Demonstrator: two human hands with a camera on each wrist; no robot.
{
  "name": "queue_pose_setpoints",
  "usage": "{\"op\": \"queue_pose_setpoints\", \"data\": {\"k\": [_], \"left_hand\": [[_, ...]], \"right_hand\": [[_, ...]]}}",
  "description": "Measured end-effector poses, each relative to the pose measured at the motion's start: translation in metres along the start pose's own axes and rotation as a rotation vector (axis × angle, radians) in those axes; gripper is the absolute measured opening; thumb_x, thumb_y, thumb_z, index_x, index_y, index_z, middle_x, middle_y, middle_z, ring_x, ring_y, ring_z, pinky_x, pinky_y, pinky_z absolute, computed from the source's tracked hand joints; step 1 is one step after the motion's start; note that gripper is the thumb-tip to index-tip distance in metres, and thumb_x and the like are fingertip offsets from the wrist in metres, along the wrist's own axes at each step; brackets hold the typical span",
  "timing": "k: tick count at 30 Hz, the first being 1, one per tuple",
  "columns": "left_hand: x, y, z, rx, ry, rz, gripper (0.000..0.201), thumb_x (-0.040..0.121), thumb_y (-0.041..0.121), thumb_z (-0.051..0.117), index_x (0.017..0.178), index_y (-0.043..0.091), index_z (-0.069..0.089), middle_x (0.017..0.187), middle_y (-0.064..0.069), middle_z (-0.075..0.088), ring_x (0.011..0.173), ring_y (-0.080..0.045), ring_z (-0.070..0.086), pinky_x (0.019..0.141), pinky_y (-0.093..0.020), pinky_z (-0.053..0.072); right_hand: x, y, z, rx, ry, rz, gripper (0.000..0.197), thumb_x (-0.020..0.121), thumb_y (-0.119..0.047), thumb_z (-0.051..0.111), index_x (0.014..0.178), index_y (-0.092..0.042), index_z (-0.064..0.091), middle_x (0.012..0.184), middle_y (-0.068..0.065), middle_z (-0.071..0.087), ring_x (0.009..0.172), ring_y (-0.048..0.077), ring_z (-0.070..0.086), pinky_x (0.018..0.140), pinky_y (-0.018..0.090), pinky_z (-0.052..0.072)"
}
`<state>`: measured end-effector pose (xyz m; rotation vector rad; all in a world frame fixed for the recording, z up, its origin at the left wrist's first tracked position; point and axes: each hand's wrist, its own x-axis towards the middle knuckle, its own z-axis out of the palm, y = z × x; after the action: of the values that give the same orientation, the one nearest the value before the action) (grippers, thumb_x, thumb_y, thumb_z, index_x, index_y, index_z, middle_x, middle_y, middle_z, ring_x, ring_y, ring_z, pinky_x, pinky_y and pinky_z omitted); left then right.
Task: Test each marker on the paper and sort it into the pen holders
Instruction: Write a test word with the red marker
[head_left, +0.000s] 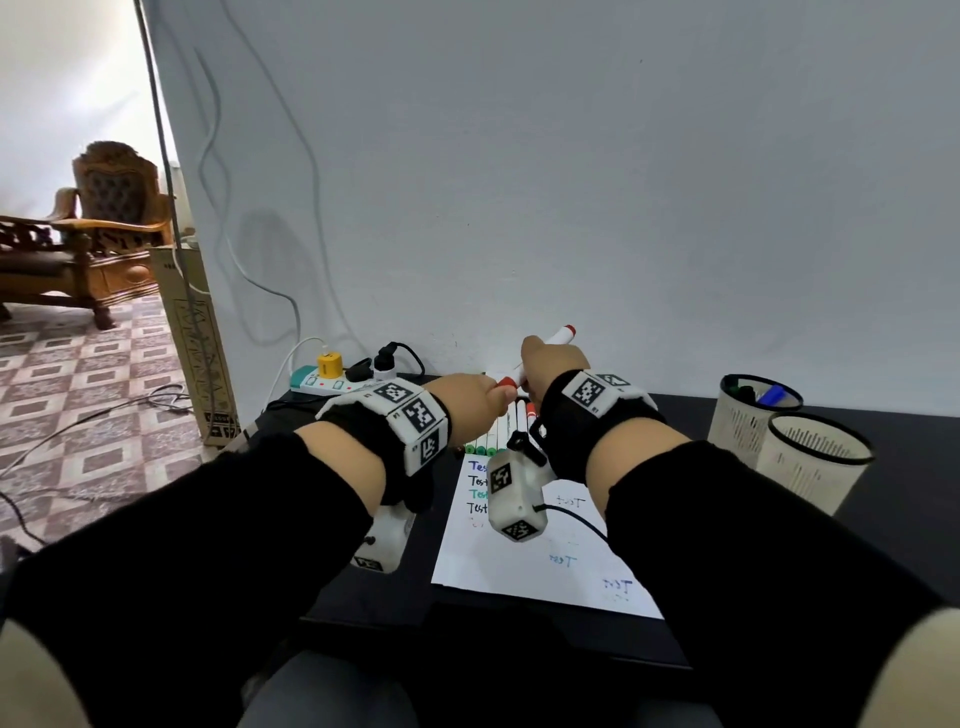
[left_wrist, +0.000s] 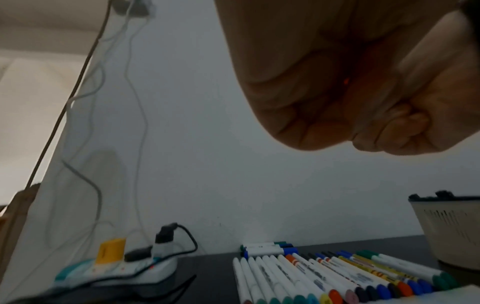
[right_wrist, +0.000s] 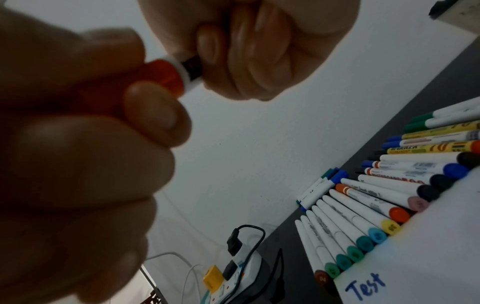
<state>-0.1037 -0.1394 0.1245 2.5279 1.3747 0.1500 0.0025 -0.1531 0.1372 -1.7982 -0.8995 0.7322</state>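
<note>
Your left hand clenches the red cap; your right hand grasps the white cylindrical marker, raised above the marker row on the dark table. Flat paper lies near you. Two perforated round holders stand right, well apart.

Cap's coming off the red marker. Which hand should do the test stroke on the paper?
Right, probably. The right hand grips the red marker by its barrel, above the paper. The left hand only pinches the red cap, so it is better left holding that.
</note>
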Motion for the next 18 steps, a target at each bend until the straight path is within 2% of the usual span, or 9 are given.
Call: {"op": "queue_pose_setpoints", "data": {"k": [3, 4, 5, 6, 8, 9, 11, 14, 18], "left_hand": [[-0.009, -0.003, -0.002, 0.108, 0.025, 0.012, 0.037, 0.102, 0.035, 0.026, 0.108, 0.007, 0.050, 0.098, -0.008, 0.054, 0.090, -0.023, 0.050, 0.079, -0.028, 0.035], [-0.015, -0.007, -0.002, 0.128, 0.024, 0.015, 0.035, 0.101, 0.034, 0.028, 0.110, 0.008, 0.049, 0.104, -0.009, 0.055, 0.095, -0.024, 0.052, 0.079, -0.028, 0.034], [-0.020, -0.012, -0.001, 0.137, 0.014, 0.009, 0.033, 0.101, 0.034, 0.029, 0.110, 0.009, 0.049, 0.109, -0.009, 0.056, 0.098, -0.023, 0.051, 0.079, -0.027, 0.033], [-0.025, -0.016, -0.001, 0.132, 0.005, -0.006, 0.033, 0.102, 0.035, 0.028, 0.110, 0.010, 0.048, 0.110, -0.008, 0.055, 0.099, -0.023, 0.051, 0.078, -0.026, 0.032], [-0.028, -0.025, -0.002, 0.109, -0.008, -0.053, 0.036, 0.102, 0.036, 0.026, 0.112, 0.010, 0.049, 0.104, -0.006, 0.053, 0.102, -0.022, 0.051, 0.079, -0.026, 0.031], [-0.026, -0.026, -0.002, 0.095, -0.017, -0.067, 0.036, 0.102, 0.036, 0.026, 0.111, 0.011, 0.049, 0.097, -0.002, 0.050, 0.100, -0.021, 0.050, 0.079, -0.026, 0.031], [-0.020, -0.024, -0.001, 0.056, -0.026, -0.068, 0.031, 0.101, 0.037, 0.026, 0.101, 0.014, 0.048, 0.086, 0.003, 0.047, 0.090, -0.017, 0.047, 0.077, -0.025, 0.032], [-0.013, -0.016, 0.001, 0.024, -0.027, -0.058, 0.028, 0.101, 0.039, 0.029, 0.096, 0.017, 0.045, 0.084, 0.004, 0.048, 0.087, -0.015, 0.046, 0.077, -0.026, 0.033], [-0.008, -0.020, 0.007, -0.009, -0.039, -0.089, 0.032, 0.100, 0.036, 0.033, 0.111, 0.012, 0.050, 0.105, -0.005, 0.059, 0.097, -0.020, 0.055, 0.079, -0.027, 0.037]], "right_hand": [[0.007, -0.002, -0.011, 0.062, 0.045, 0.024, 0.037, 0.095, -0.022, 0.044, 0.125, 0.000, 0.042, 0.083, 0.003, 0.066, 0.066, 0.019, 0.055, 0.061, 0.025, 0.045], [0.015, 0.003, -0.020, 0.040, 0.044, 0.023, 0.036, 0.097, -0.021, 0.044, 0.123, 0.004, 0.044, 0.090, 0.004, 0.067, 0.069, 0.019, 0.057, 0.056, 0.019, 0.047], [0.017, 0.007, -0.032, 0.102, 0.043, 0.026, 0.033, 0.099, -0.021, 0.039, 0.109, 0.010, 0.047, 0.083, 0.005, 0.069, 0.064, 0.018, 0.057, 0.043, 0.013, 0.043], [0.022, 0.013, -0.042, 0.095, 0.040, 0.052, 0.036, 0.099, -0.020, 0.035, 0.091, 0.012, 0.047, 0.065, 0.005, 0.069, 0.054, 0.019, 0.056, 0.035, 0.012, 0.038], [0.028, 0.020, -0.050, 0.126, 0.068, 0.081, 0.042, 0.095, -0.025, 0.032, 0.080, 0.006, 0.056, 0.041, 0.000, 0.061, 0.046, 0.018, 0.056, 0.040, 0.016, 0.040], [0.026, 0.021, -0.048, 0.141, 0.074, 0.076, 0.046, 0.094, -0.028, 0.032, 0.077, 0.002, 0.062, 0.037, -0.001, 0.057, 0.041, 0.016, 0.053, 0.041, 0.017, 0.040], [0.027, 0.022, -0.039, 0.149, 0.051, 0.088, 0.050, 0.095, -0.030, 0.033, 0.063, -0.004, 0.061, 0.031, -0.002, 0.049, 0.035, 0.014, 0.044, 0.036, 0.019, 0.033], [0.029, 0.023, -0.029, 0.171, 0.023, 0.088, 0.048, 0.095, -0.033, 0.037, 0.061, -0.006, 0.058, 0.034, -0.001, 0.047, 0.046, 0.017, 0.036, 0.044, 0.028, 0.027], [0.035, 0.030, -0.025, 0.305, -0.003, 0.102, 0.041, 0.090, -0.041, 0.054, 0.063, -0.010, 0.051, 0.056, 0.004, 0.048, 0.040, 0.013, 0.037, 0.040, 0.025, 0.028]]}}
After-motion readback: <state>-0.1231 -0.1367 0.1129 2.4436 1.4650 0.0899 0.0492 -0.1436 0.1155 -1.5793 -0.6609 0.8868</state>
